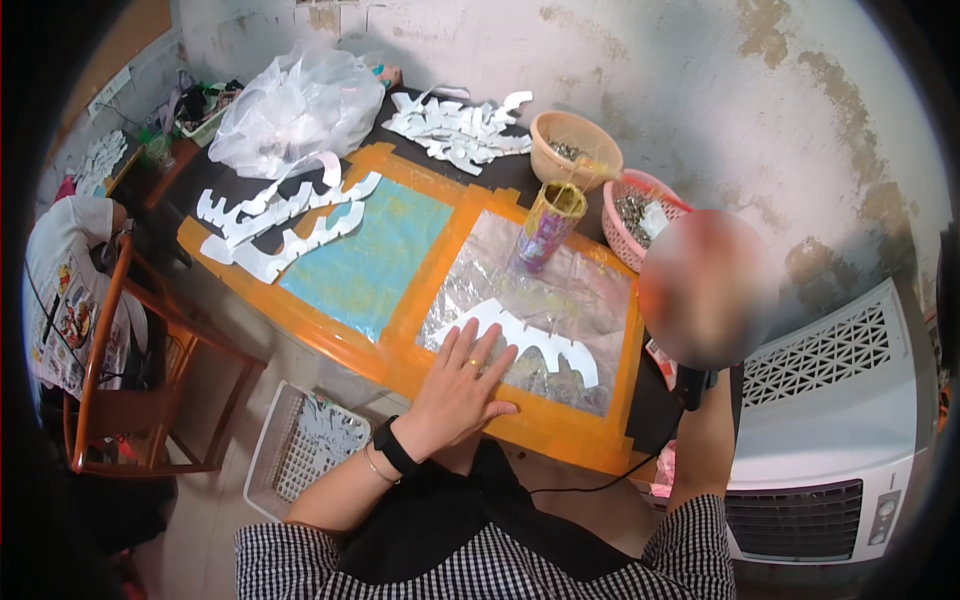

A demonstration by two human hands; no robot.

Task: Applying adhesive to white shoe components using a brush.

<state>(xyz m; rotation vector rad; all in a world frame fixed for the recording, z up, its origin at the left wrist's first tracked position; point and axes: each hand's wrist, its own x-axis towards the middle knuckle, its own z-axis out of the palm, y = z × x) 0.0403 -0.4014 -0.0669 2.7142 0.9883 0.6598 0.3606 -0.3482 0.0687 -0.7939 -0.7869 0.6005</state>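
Note:
My left hand lies flat with its fingers spread, the fingertips resting on the left end of a white curved cutout with a toothed edge. That cutout sits on a plastic-covered sheet framed by orange tape. At the right, a round blur covers my right hand, so its fingers and anything in them are hidden. Just below the blur a black piece with a thin cord shows by my right wrist. Beyond the cutout stands an open, patterned purple can, its rim smeared yellow.
More white cutouts lie on a blue taped sheet, and others are heaped behind. A clear plastic bag, an orange bowl and a pink basket line the back. A chair, white crate and air cooler flank the table.

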